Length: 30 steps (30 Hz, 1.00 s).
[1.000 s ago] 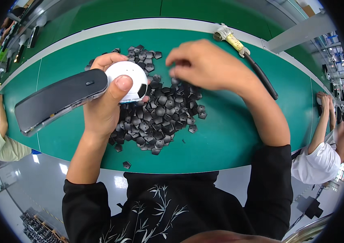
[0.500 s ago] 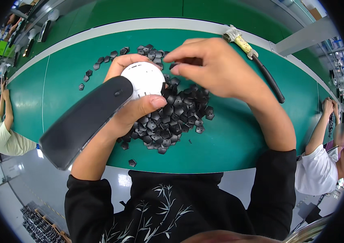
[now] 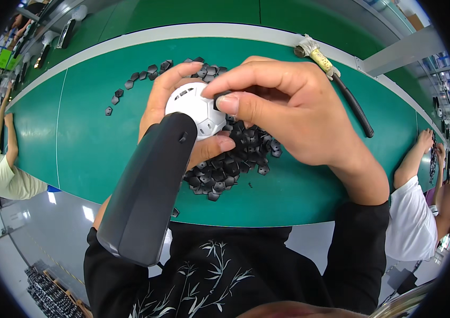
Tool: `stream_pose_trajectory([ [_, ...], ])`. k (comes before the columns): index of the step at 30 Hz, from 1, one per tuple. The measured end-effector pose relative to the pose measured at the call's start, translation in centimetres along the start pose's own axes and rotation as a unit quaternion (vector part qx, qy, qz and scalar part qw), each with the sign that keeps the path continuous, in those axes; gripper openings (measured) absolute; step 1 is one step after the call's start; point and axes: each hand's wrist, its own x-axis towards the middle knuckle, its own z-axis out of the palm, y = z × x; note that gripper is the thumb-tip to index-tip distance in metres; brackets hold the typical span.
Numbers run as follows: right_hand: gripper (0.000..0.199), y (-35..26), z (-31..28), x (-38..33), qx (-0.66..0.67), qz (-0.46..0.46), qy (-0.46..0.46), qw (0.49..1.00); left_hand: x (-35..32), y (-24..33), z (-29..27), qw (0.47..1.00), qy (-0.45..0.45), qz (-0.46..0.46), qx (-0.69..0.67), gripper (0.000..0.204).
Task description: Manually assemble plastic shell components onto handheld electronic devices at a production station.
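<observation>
My left hand (image 3: 157, 102) is wrapped round a white ball-shaped part (image 3: 186, 106) patterned like a football, with slots in its surface. A long black arm-like piece (image 3: 148, 191) joins the ball and slants down toward my body. The thumb and fingers of my right hand (image 3: 302, 114) pinch a small black pentagon piece (image 3: 218, 100) against the ball's right side. Beneath both hands lies a heap of black pentagon pieces (image 3: 230, 164), each with small holes; part of it is hidden by my hands and the ball.
A hammer (image 3: 349, 100) with a wrapped head and black handle lies at the far right of the green table (image 3: 309, 196). Loose pentagons (image 3: 129, 84) trail off at the left. Other people (image 3: 10, 169) sit along both sides. A white rail (image 3: 225, 31) borders the far edge.
The ball has turned and shifted right, and its black arm has swung to point more steeply toward me. My right hand has come down from above the heap onto the ball.
</observation>
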Motion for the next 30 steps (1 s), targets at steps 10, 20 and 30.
stream_pose_trajectory([
  [10,0.007,0.4,1.1,0.2,0.063,0.085,-0.007,0.994,-1.0,0.8,-0.1,0.991,0.084,-0.096,-0.040,0.084],
  [20,0.008,0.7,2.6,-0.4,0.151,0.145,0.000,0.978,-1.8,-1.0,-0.1,0.981,0.119,0.126,0.083,0.093],
  [30,0.017,2.5,5.6,-1.9,0.183,0.160,0.044,0.969,-2.9,1.0,1.8,0.976,0.176,0.019,0.125,0.107],
])
